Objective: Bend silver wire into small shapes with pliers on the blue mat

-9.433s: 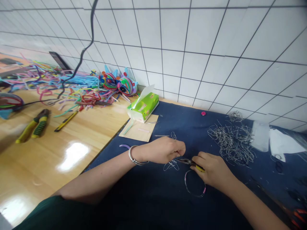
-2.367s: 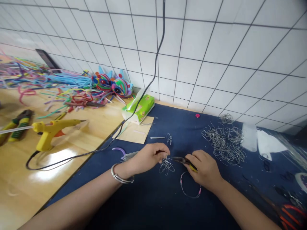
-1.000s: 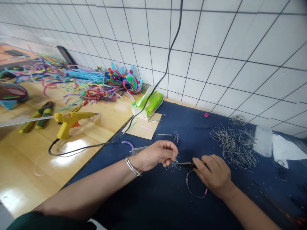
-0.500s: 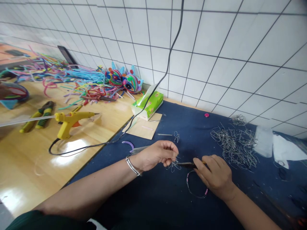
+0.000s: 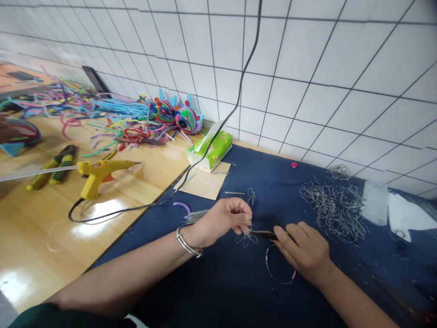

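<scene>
My left hand, with a silver bangle at the wrist, pinches thin metal wire between thumb and fingertips. Below those fingertips a small looped wire piece shows. My right hand is closed round a pair of pliers, whose dark jaws point left and meet the wire at my left fingertips. Exactly what the jaws grip is too small to make out. Under the right hand lies a thin ring with pink sections. Straight wires lie behind the left wrist, near a purple curved strip.
Tangled bent wires lie on the dark blue cloth at right. A yellow glue gun, its black cord, and green-handled pliers occupy the left table. Behind are tissues and colourful pipe cleaners. Another person's hand shows far left.
Both hands have shifted very slightly left, with the pliers and wire moving along. The holds look the same.
</scene>
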Available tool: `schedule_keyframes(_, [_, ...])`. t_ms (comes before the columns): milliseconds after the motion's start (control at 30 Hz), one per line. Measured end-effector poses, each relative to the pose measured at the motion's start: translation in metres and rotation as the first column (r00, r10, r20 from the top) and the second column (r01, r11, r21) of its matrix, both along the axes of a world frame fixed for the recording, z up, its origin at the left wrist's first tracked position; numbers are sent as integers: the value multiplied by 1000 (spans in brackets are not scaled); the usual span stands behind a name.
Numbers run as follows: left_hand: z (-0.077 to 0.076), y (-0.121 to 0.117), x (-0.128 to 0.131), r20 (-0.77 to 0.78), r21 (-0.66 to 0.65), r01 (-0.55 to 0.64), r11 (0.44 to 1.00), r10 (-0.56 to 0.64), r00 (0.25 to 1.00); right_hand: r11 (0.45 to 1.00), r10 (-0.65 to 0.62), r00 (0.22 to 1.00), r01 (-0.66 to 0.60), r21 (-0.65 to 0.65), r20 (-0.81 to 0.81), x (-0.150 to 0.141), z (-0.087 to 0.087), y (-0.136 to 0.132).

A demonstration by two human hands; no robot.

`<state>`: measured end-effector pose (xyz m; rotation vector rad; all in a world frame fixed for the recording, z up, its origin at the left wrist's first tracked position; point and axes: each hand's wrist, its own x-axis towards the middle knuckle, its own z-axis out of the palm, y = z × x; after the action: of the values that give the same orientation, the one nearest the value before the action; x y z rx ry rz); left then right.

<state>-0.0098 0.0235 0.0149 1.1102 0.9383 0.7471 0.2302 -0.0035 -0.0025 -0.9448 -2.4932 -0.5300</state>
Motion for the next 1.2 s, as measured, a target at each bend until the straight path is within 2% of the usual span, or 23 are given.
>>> schedule_keyframes(200, [3, -3, 2, -87, 141, -14, 990, 27, 996, 998, -13, 1000, 14, -69, 14, -3, 3, -1])
schedule_keyframes(367, [10, -8, 3, -166, 312, 19, 950, 34, 986, 980, -31, 999, 33, -195, 11, -4, 0, -1])
schedule_keyframes(467, [15, -10, 2, -286, 444, 80, 892, 57, 957, 961, -43, 999, 39, -273, -9, -5, 0, 0])
schedule_keyframes(633, [19, -11, 1, -447, 621, 204, 757, 128, 885, 927, -49, 997, 25, -373, -57, -8, 1, 0])
schedule_keyframes(800, [17, -9, -1, -509, 663, 324, 675, 89, 856, 887, -57, 995, 11, -462, -86, -9, 4, -1])
schedule_keyframes(900, [17, -8, -2, -529, 665, 379, 644, 49, 847, 862, -69, 994, 16, -506, -86, -9, 5, -2])
schedule_keyframes(1000, [17, -8, -1, -525, 667, 377, 642, 46, 850, 841, -81, 992, 15, -540, -98, -9, 6, -2])
schedule_keyframes(1067, [17, -8, -1, -514, 662, 352, 662, 58, 856, 832, -90, 991, 23, -554, -95, -8, 4, -2])
schedule_keyframes(1200, [15, -7, 1, -478, 579, 225, 783, 102, 873, 863, -120, 989, 61, -502, -86, -9, -1, 0])
